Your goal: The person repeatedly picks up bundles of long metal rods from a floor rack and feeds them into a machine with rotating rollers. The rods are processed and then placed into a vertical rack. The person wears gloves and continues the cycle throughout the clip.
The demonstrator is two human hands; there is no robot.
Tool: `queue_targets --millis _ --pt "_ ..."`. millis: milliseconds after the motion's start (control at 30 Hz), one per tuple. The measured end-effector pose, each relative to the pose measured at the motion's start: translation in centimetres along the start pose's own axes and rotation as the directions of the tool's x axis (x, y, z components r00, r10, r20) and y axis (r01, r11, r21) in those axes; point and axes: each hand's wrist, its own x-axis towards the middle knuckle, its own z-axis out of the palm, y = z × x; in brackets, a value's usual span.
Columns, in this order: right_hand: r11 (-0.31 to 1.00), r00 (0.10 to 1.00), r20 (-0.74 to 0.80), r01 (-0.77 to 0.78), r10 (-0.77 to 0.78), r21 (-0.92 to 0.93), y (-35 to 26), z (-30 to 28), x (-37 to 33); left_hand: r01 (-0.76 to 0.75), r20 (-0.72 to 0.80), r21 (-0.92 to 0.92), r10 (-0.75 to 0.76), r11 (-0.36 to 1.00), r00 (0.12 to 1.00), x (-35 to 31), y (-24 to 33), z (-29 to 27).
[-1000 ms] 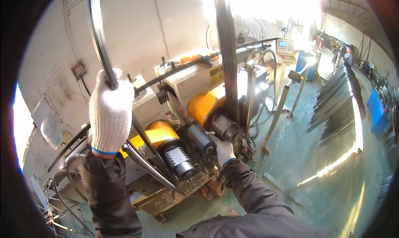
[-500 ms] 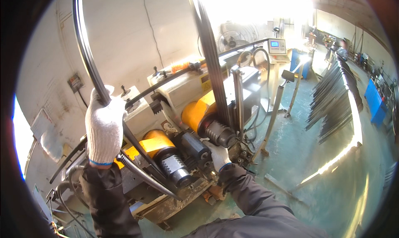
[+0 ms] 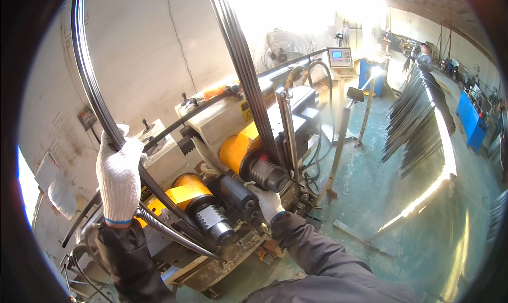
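The left hand [image 3: 119, 171], in a white knitted glove at left of centre, is closed around the left bundle [image 3: 84, 54], a set of long, dark, shiny bars. The bundle's long axis slants from the upper left corner, through the grip, down to the lower centre of the frame, with a slight bow above the glove that may owe something to the lens. Its lower part passes just left of the left toothed roller [image 3: 214, 222], beside a ribbed metal hose [image 3: 174, 235]. The right hand [image 3: 266, 201], also gloved, is low at the centre, its fingers against the end of a dark block [image 3: 235, 193] lying between the two rollers; whether they grip it or only rest there I cannot tell. The right bundle [image 3: 238, 49] slants in much the same direction, from top centre down to the right toothed roller [image 3: 267, 175], just above the right glove. So the left hand is the nearer one to the left bundle, touching it, while the right hand is nearer to the lower end of the right bundle, apart from it. Whether the two bundles join is hidden.
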Motion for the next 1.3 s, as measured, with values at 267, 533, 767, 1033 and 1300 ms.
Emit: queue_targets --millis 267,533,767,1033,1300 --pt "0.999 0.999 -0.037 0.029 -0.028 0.02 1.0 0.2 0.5 0.021 -0.011 0.015 -0.021 1.0 1.0 0.1 0.2 0.0" --pt "0.995 0.995 -0.078 0.069 -0.062 0.079 2.0 0.3 1.1 0.112 -0.013 -0.102 -0.114 0.988 0.993 0.2 0.5 -0.2" --pt "0.901 0.952 -0.096 -0.238 0.291 0.364 3.6 -0.1 1.2 0.288 0.134 -0.011 -0.284 0.958 0.949 -1.0 0.9 -3.0" --pt "0.961 0.98 -0.09 -0.154 0.179 0.23 4.5 -0.7 1.4 0.35 0.344 0.028 -0.338 0.936 0.876 -1.1 1.9 -4.4" --pt "0.963 0.984 -0.074 -0.14 0.161 0.231 4.9 -0.7 1.4 0.379 0.292 0.07 -0.382 0.923 0.877 -1.6 2.6 -4.1"
